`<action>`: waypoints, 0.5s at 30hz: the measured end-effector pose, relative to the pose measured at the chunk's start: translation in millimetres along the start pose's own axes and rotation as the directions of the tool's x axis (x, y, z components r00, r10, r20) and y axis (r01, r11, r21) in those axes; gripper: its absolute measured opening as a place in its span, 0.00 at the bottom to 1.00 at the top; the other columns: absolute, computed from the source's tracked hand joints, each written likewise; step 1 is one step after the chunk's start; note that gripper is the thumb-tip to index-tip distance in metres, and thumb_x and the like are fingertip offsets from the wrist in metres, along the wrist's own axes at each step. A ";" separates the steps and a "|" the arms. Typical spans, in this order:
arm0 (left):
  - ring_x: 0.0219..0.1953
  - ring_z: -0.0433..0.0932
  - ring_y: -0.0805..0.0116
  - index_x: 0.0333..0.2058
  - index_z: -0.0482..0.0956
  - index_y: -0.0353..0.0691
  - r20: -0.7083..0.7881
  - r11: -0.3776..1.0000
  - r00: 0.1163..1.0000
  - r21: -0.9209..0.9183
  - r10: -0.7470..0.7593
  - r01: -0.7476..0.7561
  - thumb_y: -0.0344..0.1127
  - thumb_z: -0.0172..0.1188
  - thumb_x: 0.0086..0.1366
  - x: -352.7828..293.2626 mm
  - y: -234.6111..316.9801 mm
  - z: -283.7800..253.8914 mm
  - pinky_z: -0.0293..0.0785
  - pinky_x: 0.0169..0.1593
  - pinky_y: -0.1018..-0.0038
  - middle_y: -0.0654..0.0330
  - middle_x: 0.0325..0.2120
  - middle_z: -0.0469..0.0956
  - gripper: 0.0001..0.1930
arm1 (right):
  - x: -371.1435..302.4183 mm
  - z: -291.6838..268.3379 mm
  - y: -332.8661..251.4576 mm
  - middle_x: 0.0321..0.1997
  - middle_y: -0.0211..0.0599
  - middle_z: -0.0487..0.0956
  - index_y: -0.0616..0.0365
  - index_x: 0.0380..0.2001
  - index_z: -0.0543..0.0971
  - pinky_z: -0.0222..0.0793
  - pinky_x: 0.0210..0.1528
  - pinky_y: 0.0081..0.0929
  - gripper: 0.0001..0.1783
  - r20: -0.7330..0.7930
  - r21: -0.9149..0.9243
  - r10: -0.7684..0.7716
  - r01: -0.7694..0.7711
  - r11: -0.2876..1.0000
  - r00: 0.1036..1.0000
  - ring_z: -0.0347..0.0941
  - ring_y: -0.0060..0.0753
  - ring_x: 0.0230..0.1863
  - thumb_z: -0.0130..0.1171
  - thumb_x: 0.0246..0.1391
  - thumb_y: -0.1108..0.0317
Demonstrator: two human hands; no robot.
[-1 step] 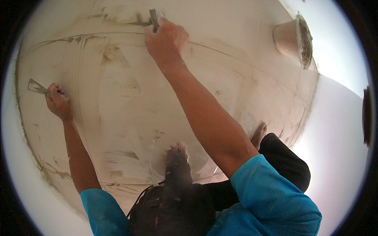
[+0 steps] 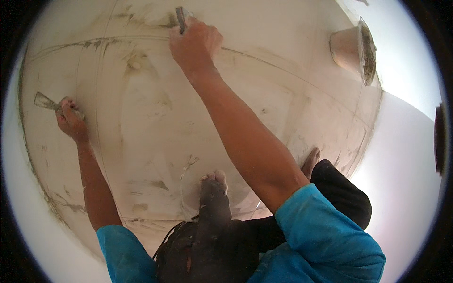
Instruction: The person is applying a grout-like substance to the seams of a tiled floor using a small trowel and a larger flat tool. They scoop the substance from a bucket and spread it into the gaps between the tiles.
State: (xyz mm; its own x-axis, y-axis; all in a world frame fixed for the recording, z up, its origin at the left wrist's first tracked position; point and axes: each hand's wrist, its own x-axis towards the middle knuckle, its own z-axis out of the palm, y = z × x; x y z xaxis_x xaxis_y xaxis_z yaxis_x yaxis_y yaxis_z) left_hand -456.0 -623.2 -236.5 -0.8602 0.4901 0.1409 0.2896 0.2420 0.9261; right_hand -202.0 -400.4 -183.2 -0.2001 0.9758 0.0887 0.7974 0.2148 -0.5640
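My left hand (image 2: 71,120) is closed round the handle of a putty knife (image 2: 45,101); its flared grey blade points left, above the dusty beige tiled floor (image 2: 155,113). Stretched far forward, my right hand (image 2: 194,43) is closed on a flat scraper-like tool (image 2: 180,19), of which a narrow grey face and a pale edge show past the fingers. That tool is beside a dark smear at a tile joint. Its handle is hidden in my hand, and whether its edge touches the floor I cannot tell.
A pale bucket (image 2: 347,47) with a grey-crusted rim stands at the far right near the white wall (image 2: 406,122). My bare feet are on the floor, one (image 2: 215,178) at the centre, the other (image 2: 310,162) to the right. Dark smears mark several tile joints.
My right hand has shifted slightly to the left and away from me with its tool. My left hand has moved a little to the right, still holding the putty knife.
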 end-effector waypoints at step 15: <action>0.29 0.69 0.75 0.36 0.74 0.35 -0.001 0.998 1.000 0.065 0.021 -0.021 0.42 0.50 0.66 -17.5 1.1 -15.0 0.67 0.37 0.77 0.64 0.26 0.74 0.14 | 23.7 -10.3 0.7 0.33 0.45 0.80 0.54 0.40 0.79 0.72 0.37 0.38 0.16 0.141 -0.005 -0.189 0.191 0.981 0.972 0.77 0.44 0.36 0.58 0.45 0.64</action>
State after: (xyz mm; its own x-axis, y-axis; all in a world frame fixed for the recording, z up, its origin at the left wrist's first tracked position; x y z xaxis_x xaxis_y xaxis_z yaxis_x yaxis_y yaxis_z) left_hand -446.9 -644.1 -232.7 -0.8543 0.4944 0.1606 0.3343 0.2859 0.8981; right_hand -200.3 -376.7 -173.0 -0.4251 0.9018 0.0772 0.7471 0.3978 -0.5326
